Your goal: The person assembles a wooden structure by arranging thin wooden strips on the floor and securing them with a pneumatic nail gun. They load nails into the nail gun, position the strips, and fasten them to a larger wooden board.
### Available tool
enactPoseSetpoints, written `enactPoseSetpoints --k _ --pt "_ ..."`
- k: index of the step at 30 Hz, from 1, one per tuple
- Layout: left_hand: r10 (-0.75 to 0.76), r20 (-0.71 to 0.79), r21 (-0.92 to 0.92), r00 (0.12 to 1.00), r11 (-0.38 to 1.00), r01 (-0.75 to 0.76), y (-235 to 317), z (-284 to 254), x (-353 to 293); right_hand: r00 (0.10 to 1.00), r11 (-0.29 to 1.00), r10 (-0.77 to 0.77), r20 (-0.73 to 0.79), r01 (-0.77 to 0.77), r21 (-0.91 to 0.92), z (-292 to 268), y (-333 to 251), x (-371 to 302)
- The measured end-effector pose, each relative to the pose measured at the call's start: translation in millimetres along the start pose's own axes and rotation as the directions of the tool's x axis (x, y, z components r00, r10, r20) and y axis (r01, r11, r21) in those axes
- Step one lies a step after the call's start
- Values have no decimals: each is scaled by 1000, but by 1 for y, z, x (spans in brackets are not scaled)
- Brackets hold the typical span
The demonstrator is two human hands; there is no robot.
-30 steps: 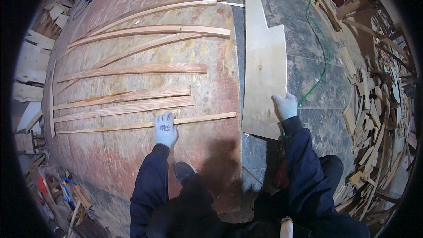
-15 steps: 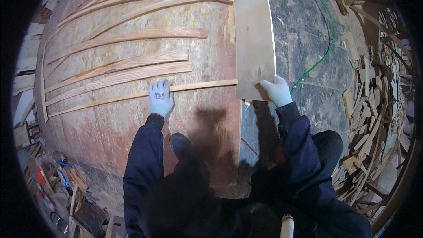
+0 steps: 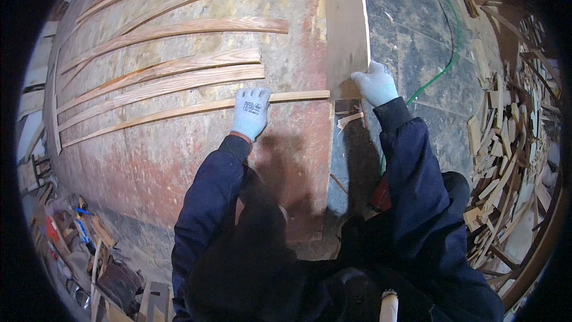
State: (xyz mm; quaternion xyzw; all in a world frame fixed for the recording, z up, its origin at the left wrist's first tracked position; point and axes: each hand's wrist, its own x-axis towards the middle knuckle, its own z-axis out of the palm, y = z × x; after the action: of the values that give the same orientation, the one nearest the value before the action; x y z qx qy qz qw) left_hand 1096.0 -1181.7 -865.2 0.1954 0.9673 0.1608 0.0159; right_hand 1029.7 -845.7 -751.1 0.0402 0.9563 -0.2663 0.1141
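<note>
My left hand (image 3: 251, 112), in a pale work glove, closes over a long thin wooden strip (image 3: 179, 111), the nearest of several strips on a worn reddish panel. My right hand (image 3: 377, 85), gloved too, grips the near right corner of a thin, pale board (image 3: 345, 30), thumb on its face. The board looks tilted, with its right edge raised. Its near left corner lies close to the strip's right end. Farther away are a wider wooden slat (image 3: 173, 92) and another wooden slat (image 3: 190, 31), lying roughly alongside.
A green cord (image 3: 444, 71) curves over the dark floor (image 3: 405, 36) on the right. Beyond it lies a heap of wood offcuts (image 3: 500, 155). At the lower left are more scraps and a blue-handled tool (image 3: 82, 229). A small wood splinter (image 3: 350, 120) lies below the board.
My left hand has slid rightward along the strip. My right hand has lifted the board's right edge, so its face looks narrower. The view has shifted a little.
</note>
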Motion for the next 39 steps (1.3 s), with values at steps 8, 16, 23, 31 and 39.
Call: enactPoseSetpoints --k 8,16,23,31,39 --pt "30 36 205 999 978 -37 -35 -19 -12 999 851 -26 47 -2 526 6 32 3" --pt "-336 -22 441 942 842 311 -157 -73 -90 1000 990 16 0 -16 141 29 81 19" --pt "-595 29 509 803 700 501 -211 -94 -105 1000 975 13 16 -16 221 22 56 15" --pt "-750 -116 451 651 544 708 -250 -95 -146 997 983 -13 -81 27 179 33 55 8" --pt "-570 -126 74 812 811 580 -297 -98 -130 996 952 92 -1 -87 292 27 29 6"
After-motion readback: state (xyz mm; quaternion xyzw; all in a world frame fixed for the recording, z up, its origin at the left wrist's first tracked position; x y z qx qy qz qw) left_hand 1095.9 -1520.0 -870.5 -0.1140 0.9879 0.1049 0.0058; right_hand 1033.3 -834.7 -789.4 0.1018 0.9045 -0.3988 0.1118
